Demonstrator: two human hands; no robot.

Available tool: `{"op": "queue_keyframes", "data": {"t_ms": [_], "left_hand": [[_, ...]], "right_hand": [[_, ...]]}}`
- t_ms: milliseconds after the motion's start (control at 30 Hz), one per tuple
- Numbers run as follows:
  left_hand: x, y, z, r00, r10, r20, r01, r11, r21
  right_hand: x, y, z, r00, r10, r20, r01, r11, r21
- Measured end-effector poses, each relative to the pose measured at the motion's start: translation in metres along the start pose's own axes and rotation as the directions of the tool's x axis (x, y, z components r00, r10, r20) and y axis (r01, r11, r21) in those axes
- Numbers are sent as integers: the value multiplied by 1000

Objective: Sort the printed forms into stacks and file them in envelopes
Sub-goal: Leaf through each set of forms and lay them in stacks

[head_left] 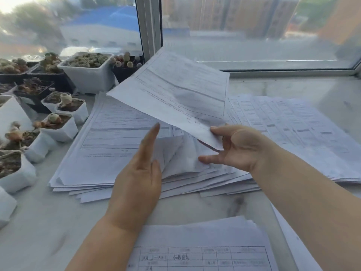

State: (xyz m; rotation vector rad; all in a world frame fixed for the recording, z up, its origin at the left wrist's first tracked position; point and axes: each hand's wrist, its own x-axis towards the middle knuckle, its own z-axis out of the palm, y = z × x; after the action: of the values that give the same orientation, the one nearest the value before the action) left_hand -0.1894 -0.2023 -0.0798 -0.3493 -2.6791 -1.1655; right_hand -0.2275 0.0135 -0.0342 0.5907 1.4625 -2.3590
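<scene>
My right hand (237,146) pinches the near corner of a printed form (175,90) and holds it lifted and tilted above the piles. My left hand (139,171) has straight fingers, edge-on, touching the curled sheets in the middle of the spread. A loose stack of forms (109,141) lies on the left under both hands. Another fanned stack of tabled forms (297,132) lies to the right. A third stack (203,245), with handwriting in its table, sits at the near edge between my forearms.
Several small white and black pots of succulents (58,116) crowd the left side of the marble sill (39,222). The window frame (149,26) and glass stand right behind the papers. More sheets run off the lower right edge.
</scene>
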Motion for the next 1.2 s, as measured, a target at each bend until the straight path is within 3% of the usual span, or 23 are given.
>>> {"op": "queue_keyframes", "data": {"t_ms": [67,200,400,567,667,733,800,900,1000,1100,1200], "left_hand": [[-1,3,0,999,25,26,-26,1000,16],[-1,9,4,996,19,84,-38,973,227],[3,-5,5,996,-3,-94,8,999,44],[9,-9,7,976,-128,-176,116,990,-78],[6,-6,10,979,-129,-161,114,989,-99],[1,-6,12,993,-74,-87,67,994,-83],[-2,-7,13,999,-48,-4,48,999,-12],[0,-7,13,999,14,42,-19,993,114],[2,-3,8,979,-115,-169,102,991,-82],[6,-3,0,852,-366,-373,222,899,-377],[5,0,-3,819,-318,-477,143,919,-367]], "right_hand": [[3,0,3,999,31,30,-30,1000,-7],[8,0,9,998,43,50,-43,999,1],[10,-3,8,999,12,32,-12,1000,7],[3,-9,-1,998,-56,4,56,998,26],[0,-14,-6,985,-156,-77,157,988,7],[-5,-20,-13,945,-272,-181,270,962,-37],[-16,-29,-27,862,-437,-257,391,896,-212],[-43,-47,-54,741,-632,-229,468,730,-498],[-73,-65,-78,732,-637,-242,442,715,-542],[-84,-72,-82,782,-563,-267,324,733,-598],[-70,-64,-58,899,-400,-179,226,773,-593]]}}
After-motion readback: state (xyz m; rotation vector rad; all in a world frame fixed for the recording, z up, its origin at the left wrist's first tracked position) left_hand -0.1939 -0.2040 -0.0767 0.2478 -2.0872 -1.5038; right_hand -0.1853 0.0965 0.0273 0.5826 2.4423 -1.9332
